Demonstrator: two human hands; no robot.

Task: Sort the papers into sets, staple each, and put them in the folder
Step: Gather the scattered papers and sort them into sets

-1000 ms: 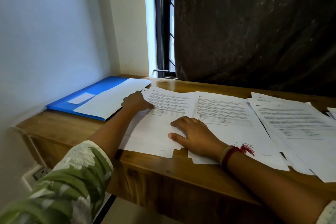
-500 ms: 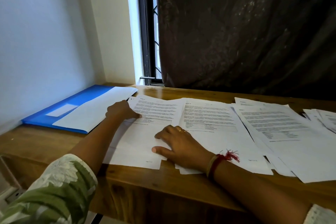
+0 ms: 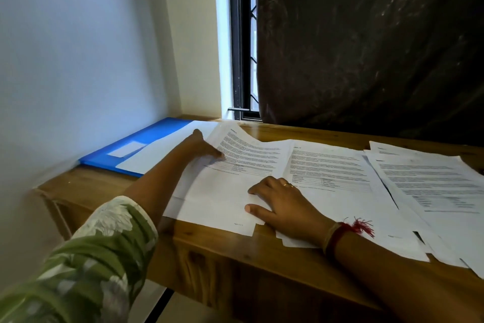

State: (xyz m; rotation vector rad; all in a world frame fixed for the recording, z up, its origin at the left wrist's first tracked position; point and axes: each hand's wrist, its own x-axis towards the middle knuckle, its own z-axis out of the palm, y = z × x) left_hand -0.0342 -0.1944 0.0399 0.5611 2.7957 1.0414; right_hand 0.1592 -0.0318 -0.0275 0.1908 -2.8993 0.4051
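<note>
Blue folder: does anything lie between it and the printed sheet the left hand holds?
Nothing visible does. The left hand pinches the printed white sheet beside the flat blue plastic folder; only a blank white sheet lies on it.

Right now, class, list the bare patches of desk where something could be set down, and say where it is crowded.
Bare wood: the near-left corner of the desk, between the blue folder and the front edge; a narrow strip at the back, below the curtain. Crowded: overlapping papers cover the middle and right, where the right hand presses.
</note>
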